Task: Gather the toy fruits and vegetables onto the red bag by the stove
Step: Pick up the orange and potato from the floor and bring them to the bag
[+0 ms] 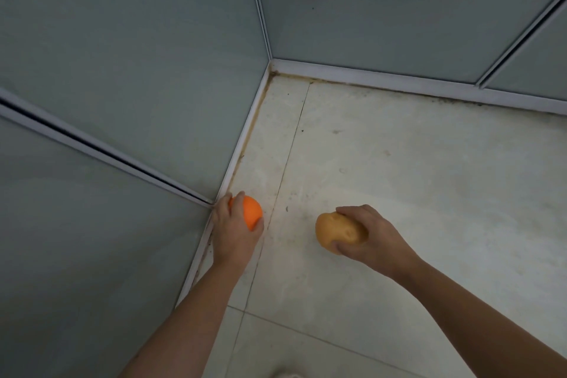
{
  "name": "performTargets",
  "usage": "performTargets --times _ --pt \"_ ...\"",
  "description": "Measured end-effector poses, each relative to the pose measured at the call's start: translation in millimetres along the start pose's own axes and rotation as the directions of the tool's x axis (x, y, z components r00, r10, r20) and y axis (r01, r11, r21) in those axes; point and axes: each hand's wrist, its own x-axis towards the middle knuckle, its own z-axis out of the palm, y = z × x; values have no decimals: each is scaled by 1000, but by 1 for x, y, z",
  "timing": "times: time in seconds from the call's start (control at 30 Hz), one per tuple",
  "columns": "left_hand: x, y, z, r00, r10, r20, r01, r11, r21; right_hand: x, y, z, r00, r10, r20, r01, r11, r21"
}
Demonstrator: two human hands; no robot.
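Toy orange (251,213) gripped in left hand (234,233), toy potato (339,232) clasped in right hand (368,236), long axis lying upper-left to lower-right, above floor (399,178).

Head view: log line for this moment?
left hand: grips round orange toy fruit | right hand: grips tan toy potato | below: pale tiled floor

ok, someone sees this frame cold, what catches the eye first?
The bright toy orange catches the eye first, gripped in the left hand low at centre-left, beside the foot of the frosted panels. Next is the tan toy potato, held in the right hand just to its right, over the pale tiled floor.
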Motion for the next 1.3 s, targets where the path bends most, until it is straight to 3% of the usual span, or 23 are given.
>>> performTargets --times 0.3,0.73,1.17,1.3 --pt "-6 5 -3 999 -15 -32 14 999 -49 -3 0 -3 999 -6 -41 5 1000 -7" --pt "-65 51 -14 995 -82 -53 51 903 -427 -40 -8 -30 988 75 -137 -55 988 145" --pt "-136 81 -33 993 -60 -97 -1 847 -532 -82 -33 -51 975 11 -221 34 979 199" --pt "-154 89 -59 989 -98 -114 19 834 -552 -97 -57 -72 947 -27 -319 98 973 207"
